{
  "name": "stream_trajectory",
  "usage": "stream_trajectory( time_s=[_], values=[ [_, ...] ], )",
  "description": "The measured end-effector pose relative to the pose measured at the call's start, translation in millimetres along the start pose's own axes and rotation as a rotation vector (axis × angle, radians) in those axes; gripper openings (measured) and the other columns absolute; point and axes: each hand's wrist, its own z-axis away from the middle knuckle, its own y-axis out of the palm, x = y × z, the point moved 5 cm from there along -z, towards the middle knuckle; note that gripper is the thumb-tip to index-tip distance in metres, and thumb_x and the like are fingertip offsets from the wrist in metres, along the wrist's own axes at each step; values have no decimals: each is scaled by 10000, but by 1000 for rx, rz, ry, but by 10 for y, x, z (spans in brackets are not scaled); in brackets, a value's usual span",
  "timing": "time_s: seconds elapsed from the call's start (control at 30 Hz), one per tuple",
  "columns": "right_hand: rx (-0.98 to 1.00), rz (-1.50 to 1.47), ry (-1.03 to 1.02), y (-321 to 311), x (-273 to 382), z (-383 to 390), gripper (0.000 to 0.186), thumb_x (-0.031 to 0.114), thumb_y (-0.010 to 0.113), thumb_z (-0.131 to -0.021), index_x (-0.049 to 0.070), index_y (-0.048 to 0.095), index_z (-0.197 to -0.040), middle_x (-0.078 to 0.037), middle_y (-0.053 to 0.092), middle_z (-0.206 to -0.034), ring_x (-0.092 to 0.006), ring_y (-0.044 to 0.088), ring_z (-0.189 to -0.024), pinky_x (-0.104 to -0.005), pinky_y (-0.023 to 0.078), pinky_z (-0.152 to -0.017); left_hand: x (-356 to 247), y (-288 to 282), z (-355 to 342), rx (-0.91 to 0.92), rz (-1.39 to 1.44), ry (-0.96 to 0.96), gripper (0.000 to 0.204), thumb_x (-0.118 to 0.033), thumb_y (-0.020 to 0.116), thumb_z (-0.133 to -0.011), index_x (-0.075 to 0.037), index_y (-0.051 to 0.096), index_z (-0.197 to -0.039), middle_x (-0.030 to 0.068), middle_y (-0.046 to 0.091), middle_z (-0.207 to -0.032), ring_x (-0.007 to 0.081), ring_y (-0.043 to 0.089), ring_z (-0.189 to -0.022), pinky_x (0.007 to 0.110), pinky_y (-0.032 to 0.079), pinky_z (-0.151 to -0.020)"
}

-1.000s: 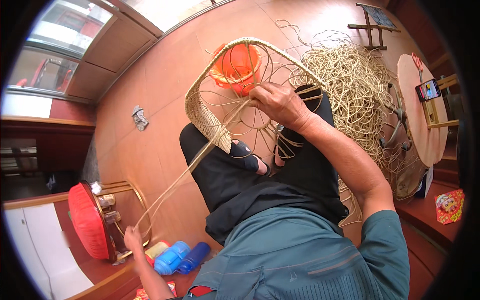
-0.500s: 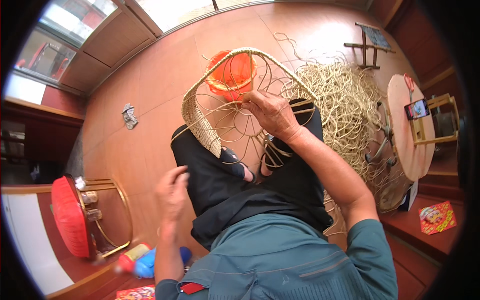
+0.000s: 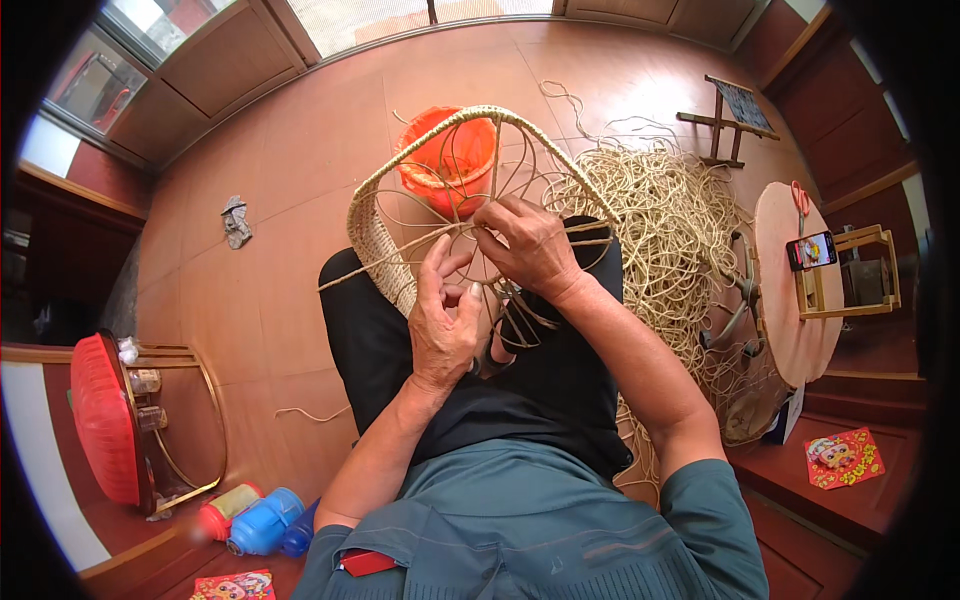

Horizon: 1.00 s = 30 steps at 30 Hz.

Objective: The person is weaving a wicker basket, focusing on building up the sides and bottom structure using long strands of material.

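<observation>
A wire frame, its rim and left side wrapped in woven straw cord [image 3: 386,240], rests over my black-trousered lap. A strand of straw cord [image 3: 375,264] crosses the frame's middle, its left end sticking out past my left knee. My right hand [image 3: 530,248] pinches this strand near the frame's centre, fingers curled down. Just left of it, my left hand [image 3: 443,325] is raised with thumb and fingers apart, fingertips close to the strand. Whether they touch it I cannot tell.
An orange bucket [image 3: 450,185] stands beyond the frame. A big heap of loose cord [image 3: 665,225] lies to the right. A round wooden table [image 3: 790,340] at right bears scissors [image 3: 800,198] and a phone [image 3: 811,251]. A folding stool [image 3: 728,125] lies farther back. Flasks [image 3: 264,520] are at lower left.
My left hand has come in from the left, beside my knee, to the frame's middle next to my right hand. The right hand still pinches at the centre.
</observation>
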Motion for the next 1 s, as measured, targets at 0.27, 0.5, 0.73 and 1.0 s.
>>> stream_trajectory(
  time_s=[0.27, 0.5, 0.73, 1.0],
  values=[
    [-65, 25, 116, 91, 25, -1, 143, 109, 749, -869, 119, 653, -974, -99, 686, -897, -343, 736, -847, -496, 593, -733, 17, 7, -64, -3, -284, 163, 739, 62, 676, -992, -24, 415, -1678, 184, 697, -1470, 136, 694, -828, 307, 608, -790],
    [72, -28, 180, 42, 33, -34, 214, 94, 730, -899, 105, 676, -1106, -102, 746, -891, -333, 762, -824, -462, 599, -726, 16, 96, -111, 61, -271, 268, 824, 86, 681, -975, -38, 351, -1720, 210, 660, -1536, 225, 743, -877, 346, 634, -821],
    [305, -131, 288, -17, -12, -75, 303, 109, 700, -925, 78, 617, -1215, -178, 752, -918, -412, 770, -900, -519, 608, -801, -77, 97, -225, -2, -660, 441, 669, -17, 637, -1047, -63, 421, -1678, 197, 754, -1265, 313, 778, -811, 406, 613, -709],
    [123, -82, 15, 3, -28, 14, 205, 126, 769, -936, 88, 660, -1106, -144, 725, -1007, -369, 762, -954, -485, 624, -814, -181, -394, 402, -18, -389, 85, 294, -74, 633, -1088, -85, 716, -1370, 97, 779, -931, 212, 752, -714, 353, 579, -671]
  ],
)
